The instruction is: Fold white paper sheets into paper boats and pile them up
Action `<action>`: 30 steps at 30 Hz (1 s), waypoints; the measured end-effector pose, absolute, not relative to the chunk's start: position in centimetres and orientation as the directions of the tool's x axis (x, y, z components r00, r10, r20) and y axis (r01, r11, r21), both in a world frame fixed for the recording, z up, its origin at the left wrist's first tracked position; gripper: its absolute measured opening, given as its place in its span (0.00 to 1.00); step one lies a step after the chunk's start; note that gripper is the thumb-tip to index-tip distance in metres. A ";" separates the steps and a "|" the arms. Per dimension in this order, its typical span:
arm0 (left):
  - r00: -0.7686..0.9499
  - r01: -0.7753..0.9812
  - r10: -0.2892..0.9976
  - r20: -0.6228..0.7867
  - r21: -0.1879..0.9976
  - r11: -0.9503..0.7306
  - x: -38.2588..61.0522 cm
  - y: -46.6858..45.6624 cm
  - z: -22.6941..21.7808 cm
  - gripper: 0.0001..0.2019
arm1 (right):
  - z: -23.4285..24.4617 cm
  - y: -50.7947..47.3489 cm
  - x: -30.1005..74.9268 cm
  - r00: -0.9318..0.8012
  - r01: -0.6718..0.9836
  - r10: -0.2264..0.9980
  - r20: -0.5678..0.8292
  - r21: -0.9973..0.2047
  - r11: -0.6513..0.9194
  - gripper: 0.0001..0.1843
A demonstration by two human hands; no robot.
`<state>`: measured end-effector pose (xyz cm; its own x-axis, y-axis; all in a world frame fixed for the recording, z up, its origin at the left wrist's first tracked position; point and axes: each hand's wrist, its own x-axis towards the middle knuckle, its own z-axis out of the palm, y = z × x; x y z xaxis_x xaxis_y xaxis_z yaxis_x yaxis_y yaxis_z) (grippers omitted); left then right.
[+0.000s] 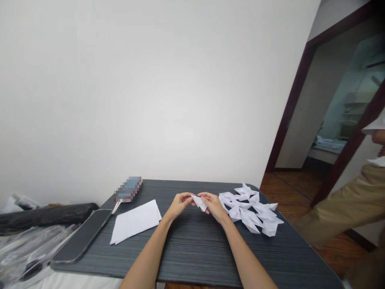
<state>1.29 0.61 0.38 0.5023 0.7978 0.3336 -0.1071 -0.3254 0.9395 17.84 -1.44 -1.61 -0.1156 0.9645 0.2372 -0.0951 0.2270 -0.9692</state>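
Both my hands meet over the middle of the dark grey table (192, 249) and pinch a small folded white paper piece (199, 202) between them. My left hand (179, 204) grips its left end with closed fingers. My right hand (214, 205) holds its right side, fingers curled round it. Just to the right lies a pile of several finished folded paper shapes (252, 212). A stack of flat white paper sheets (136, 221) rests to the left of my left forearm.
A dark phone (82, 237) lies at the table's left edge, a blurred box (128, 189) behind it. A black roll (45, 214) and plastic wrap sit off the table's left. Another person in tan trousers (345, 208) stands at the right by an open doorway.
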 end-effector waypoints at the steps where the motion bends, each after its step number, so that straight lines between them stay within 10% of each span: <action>1: 0.483 -0.087 0.807 0.340 0.936 -0.342 1.3 0.5 0.5 0.15 | -1.6 -1.5 17.8 -0.114 -0.105 0.964 0.241 -0.968 0.230 0.18; 17: 0.373 0.069 0.823 0.428 0.872 -0.484 1.3 0.5 0.3 0.12 | -1.2 -2.2 17.4 -0.191 -0.087 0.963 0.189 -0.981 0.175 0.16; 24: 0.414 0.263 0.825 0.385 0.817 -0.514 1.3 0.9 -0.7 0.11 | -0.7 -2.1 17.6 -0.176 0.249 0.918 0.356 -0.886 0.391 0.06; 30: 0.622 0.451 0.669 0.407 0.512 -0.731 0.8 0.6 -0.9 0.09 | -2.5 -1.6 17.4 -0.060 0.632 0.949 0.311 -0.724 0.277 0.10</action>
<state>0.82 0.56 -0.95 0.6216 0.6692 0.4072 0.4510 -0.7308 0.5124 17.41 -1.62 -2.47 -0.0605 0.9486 0.3107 0.6317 0.2774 -0.7239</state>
